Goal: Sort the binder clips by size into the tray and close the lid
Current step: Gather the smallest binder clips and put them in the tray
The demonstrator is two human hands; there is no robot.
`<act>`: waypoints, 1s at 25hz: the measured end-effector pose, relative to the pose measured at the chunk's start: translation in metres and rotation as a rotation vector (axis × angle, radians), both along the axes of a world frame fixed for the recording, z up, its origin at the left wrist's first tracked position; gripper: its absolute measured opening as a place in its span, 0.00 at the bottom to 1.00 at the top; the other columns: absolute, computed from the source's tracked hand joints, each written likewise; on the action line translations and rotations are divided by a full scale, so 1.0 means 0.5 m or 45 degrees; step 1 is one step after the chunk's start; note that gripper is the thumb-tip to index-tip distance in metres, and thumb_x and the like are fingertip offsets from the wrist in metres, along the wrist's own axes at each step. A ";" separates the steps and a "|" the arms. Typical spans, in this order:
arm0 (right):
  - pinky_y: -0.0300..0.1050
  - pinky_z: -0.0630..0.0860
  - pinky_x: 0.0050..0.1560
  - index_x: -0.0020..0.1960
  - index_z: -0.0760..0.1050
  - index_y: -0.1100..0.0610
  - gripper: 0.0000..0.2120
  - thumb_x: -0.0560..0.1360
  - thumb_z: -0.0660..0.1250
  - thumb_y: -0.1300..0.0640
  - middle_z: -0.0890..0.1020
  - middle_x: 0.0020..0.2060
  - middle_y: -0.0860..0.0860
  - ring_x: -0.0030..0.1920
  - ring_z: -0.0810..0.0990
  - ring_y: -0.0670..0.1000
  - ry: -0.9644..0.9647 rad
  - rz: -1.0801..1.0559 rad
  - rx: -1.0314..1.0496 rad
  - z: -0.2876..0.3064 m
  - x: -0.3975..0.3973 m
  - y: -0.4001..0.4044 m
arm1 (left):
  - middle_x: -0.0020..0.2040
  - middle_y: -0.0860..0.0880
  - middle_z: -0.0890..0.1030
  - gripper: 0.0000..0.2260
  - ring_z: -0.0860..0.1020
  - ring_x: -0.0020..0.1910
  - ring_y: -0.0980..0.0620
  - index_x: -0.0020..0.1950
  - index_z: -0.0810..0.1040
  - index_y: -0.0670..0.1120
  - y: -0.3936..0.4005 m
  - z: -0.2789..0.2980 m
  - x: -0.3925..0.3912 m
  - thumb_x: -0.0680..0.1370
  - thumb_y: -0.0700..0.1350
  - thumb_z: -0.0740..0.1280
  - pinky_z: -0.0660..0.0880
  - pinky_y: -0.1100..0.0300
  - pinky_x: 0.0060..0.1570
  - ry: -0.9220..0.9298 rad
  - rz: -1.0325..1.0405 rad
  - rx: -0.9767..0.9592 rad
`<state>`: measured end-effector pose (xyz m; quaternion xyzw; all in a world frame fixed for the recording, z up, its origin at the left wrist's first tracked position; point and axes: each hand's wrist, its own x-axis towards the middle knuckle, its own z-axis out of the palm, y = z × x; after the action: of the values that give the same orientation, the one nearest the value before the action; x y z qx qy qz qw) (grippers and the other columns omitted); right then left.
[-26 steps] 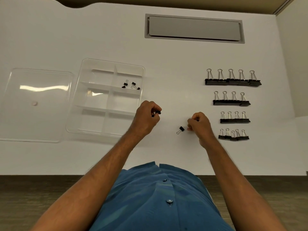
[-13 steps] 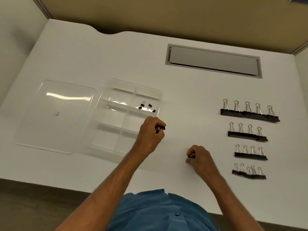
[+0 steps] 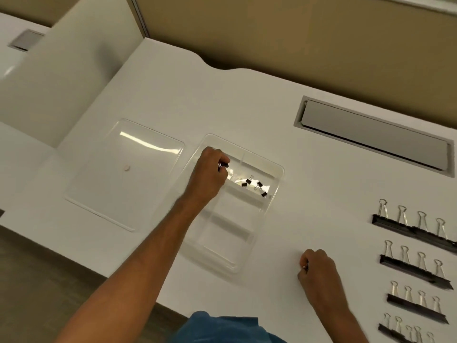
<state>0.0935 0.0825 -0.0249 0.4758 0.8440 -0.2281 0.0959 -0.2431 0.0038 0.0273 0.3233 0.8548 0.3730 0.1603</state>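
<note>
A clear divided tray (image 3: 280, 169) lies on the white desk. My left hand (image 3: 209, 175) hovers over its far left compartment, pinching a small black binder clip (image 3: 223, 165). Several small clips (image 3: 256, 185) lie in the far right compartment. My right hand (image 3: 317, 267) rests as a fist on the desk to the right of the tray, closed on another small clip (image 3: 305, 266) that barely shows. The clear lid (image 3: 123, 169) lies flat to the left of the tray. Rows of larger clips (image 3: 413, 226) stand at the right.
A grey cable hatch (image 3: 373, 137) is set into the desk behind the clip rows. The desk's front edge (image 3: 74, 253) runs diagonally at the lower left, with a partition wall beyond the back edge.
My left hand has carried its clip from the desk over the tray's far compartments. My right hand picked up the loose clip from the desk. The camera view swung left.
</note>
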 end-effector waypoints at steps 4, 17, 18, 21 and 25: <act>0.39 0.55 0.25 0.40 0.67 0.52 0.17 0.67 0.67 0.72 0.67 0.39 0.46 0.40 0.64 0.50 0.013 0.119 0.167 -0.002 -0.004 0.004 | 0.52 0.47 0.74 0.10 0.76 0.45 0.50 0.50 0.78 0.43 0.040 -0.020 -0.071 0.76 0.31 0.62 0.72 0.61 0.43 0.140 -0.217 -0.304; 0.35 0.71 0.39 0.41 0.77 0.49 0.12 0.71 0.71 0.66 0.77 0.44 0.46 0.43 0.79 0.42 0.407 -0.238 -0.152 0.097 -0.126 0.104 | 0.56 0.49 0.74 0.06 0.73 0.42 0.50 0.56 0.76 0.46 0.040 -0.040 -0.066 0.80 0.41 0.65 0.69 0.56 0.40 0.252 -0.362 -0.466; 0.34 0.71 0.40 0.42 0.78 0.50 0.11 0.72 0.71 0.66 0.77 0.45 0.46 0.44 0.79 0.42 0.466 -0.238 -0.173 0.121 -0.161 0.109 | 0.56 0.50 0.74 0.06 0.75 0.43 0.50 0.56 0.76 0.47 0.032 -0.036 -0.059 0.79 0.42 0.64 0.71 0.55 0.41 0.288 -0.347 -0.407; 0.25 0.70 0.43 0.44 0.79 0.52 0.09 0.71 0.71 0.65 0.78 0.45 0.47 0.45 0.78 0.38 0.625 -0.084 -0.162 0.176 -0.274 0.114 | 0.55 0.51 0.77 0.06 0.77 0.49 0.50 0.55 0.78 0.47 -0.008 -0.033 -0.030 0.78 0.42 0.66 0.77 0.53 0.46 0.361 -0.301 -0.184; 0.27 0.74 0.44 0.46 0.78 0.54 0.08 0.73 0.71 0.65 0.76 0.46 0.47 0.44 0.77 0.41 0.692 0.181 -0.181 0.187 -0.438 0.098 | 0.57 0.52 0.77 0.08 0.74 0.57 0.53 0.58 0.78 0.48 -0.061 -0.052 0.002 0.79 0.43 0.66 0.74 0.61 0.54 0.311 -0.182 -0.075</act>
<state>-0.1257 0.1312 0.0685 0.3289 0.8520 -0.3983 -0.0848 -0.2424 -0.0269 0.0015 0.4216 0.8532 0.2933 0.0909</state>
